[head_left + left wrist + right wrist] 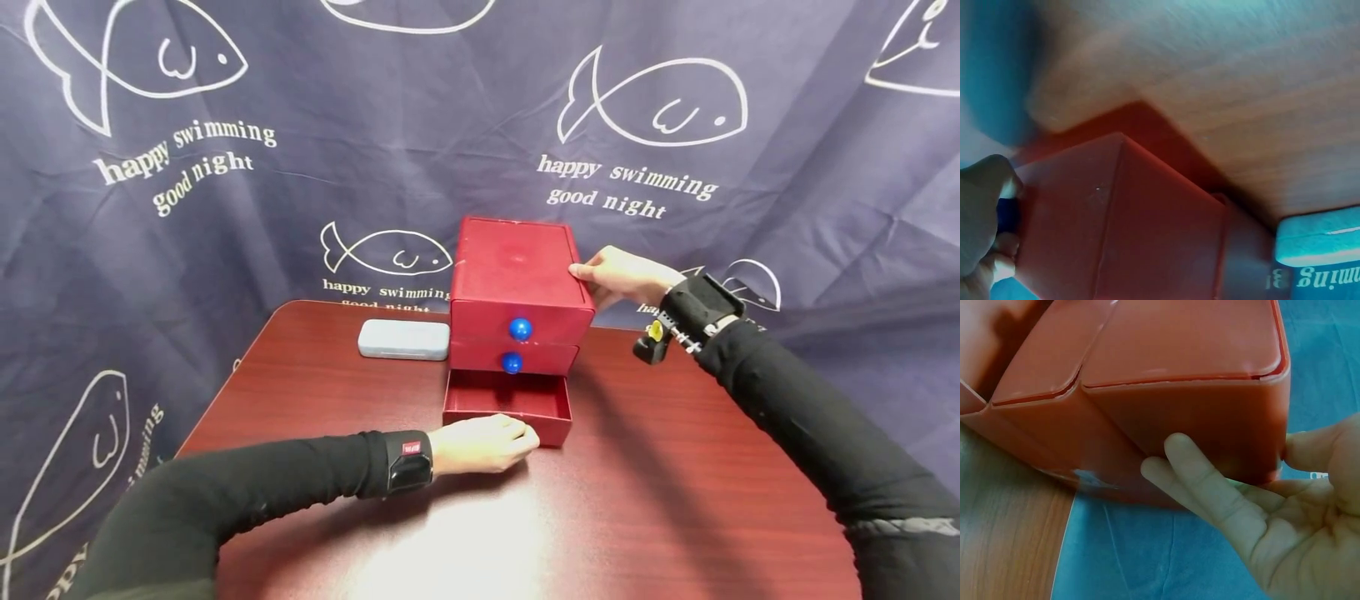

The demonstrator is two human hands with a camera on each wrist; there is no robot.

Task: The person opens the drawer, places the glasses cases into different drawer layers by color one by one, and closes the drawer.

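A red three-drawer box (pixel 517 267) stands at the back middle of a dark wooden table (pixel 637 500). Its bottom drawer (pixel 506 400) is pulled out and looks empty. My left hand (pixel 487 443) curls over that drawer's front wall. In the left wrist view its fingers (pixel 982 206) pinch a blue knob (pixel 1007 215) on the drawer (pixel 1147 225). The two upper drawers are closed, each with a blue knob (pixel 520 328). My right hand (pixel 618 275) steadies the box's right side. Its straight fingers (pixel 1197 469) lie flat against the wall of the box (pixel 1179 362), with the thumb round the corner.
A pale grey-blue case (pixel 403 339) lies flat just left of the box, also seen in the left wrist view (pixel 1319 240). A dark blue cloth with fish drawings (pixel 225 167) hangs close behind the table. The table's near half is bare wood.
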